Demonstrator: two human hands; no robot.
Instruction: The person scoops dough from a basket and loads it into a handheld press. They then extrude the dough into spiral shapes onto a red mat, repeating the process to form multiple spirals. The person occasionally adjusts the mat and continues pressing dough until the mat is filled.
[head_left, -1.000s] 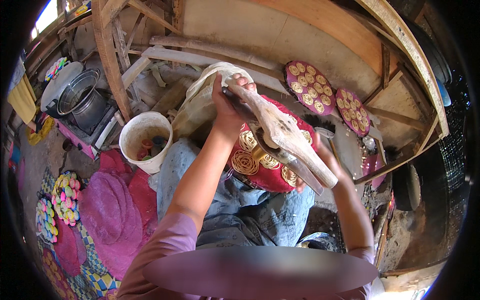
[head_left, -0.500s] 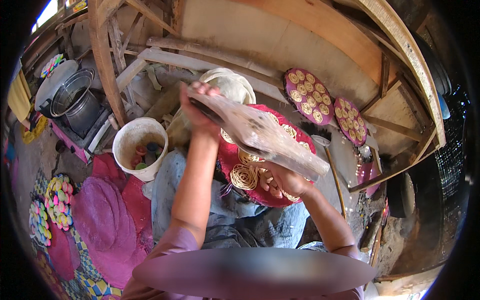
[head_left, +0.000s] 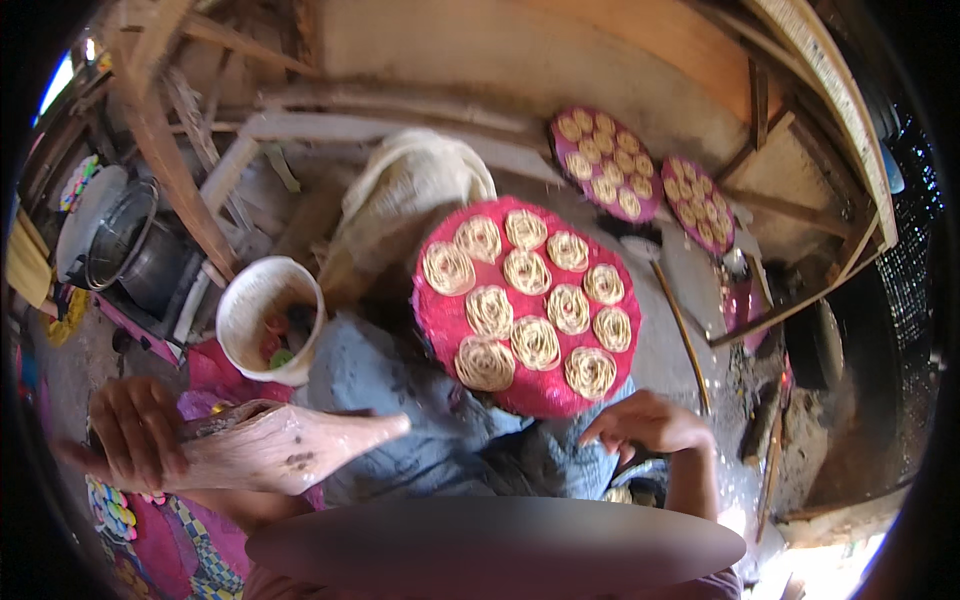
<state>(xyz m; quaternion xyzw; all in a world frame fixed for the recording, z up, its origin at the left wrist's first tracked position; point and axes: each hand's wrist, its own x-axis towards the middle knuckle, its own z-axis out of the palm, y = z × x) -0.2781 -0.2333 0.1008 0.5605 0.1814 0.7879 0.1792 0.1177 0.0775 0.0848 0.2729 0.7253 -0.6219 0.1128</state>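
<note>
Now that the wooden press has swung clear of the round red mat: I can see all twelve dough-strand coils, and nothing is being laid on the mat at this instant; I judge the press to be out of use for the moment.
Left hand: wrapped around the broad end of the press, well beyond the mat's left edge; the tool's narrow end points across the lap.
Right hand: empty, fingers loosely curled, just beside the mat's near right edge; I cannot tell whether a fingertip brushes the trousers.
Red mat: its near edge overlaps the knees from where I watch; what bears its weight is hidden from me.
Coils: spread from the far edge to the near edge, the one nearest the left edge set close to the rim.
Against half a second ago: the press hid part of the mat and the right hand was under it, over the near coils; I now see both hands apart, one on either side.
Around the mat: a white bucket off its left edge, a pale cloth bundle behind the far left edge.
</note>
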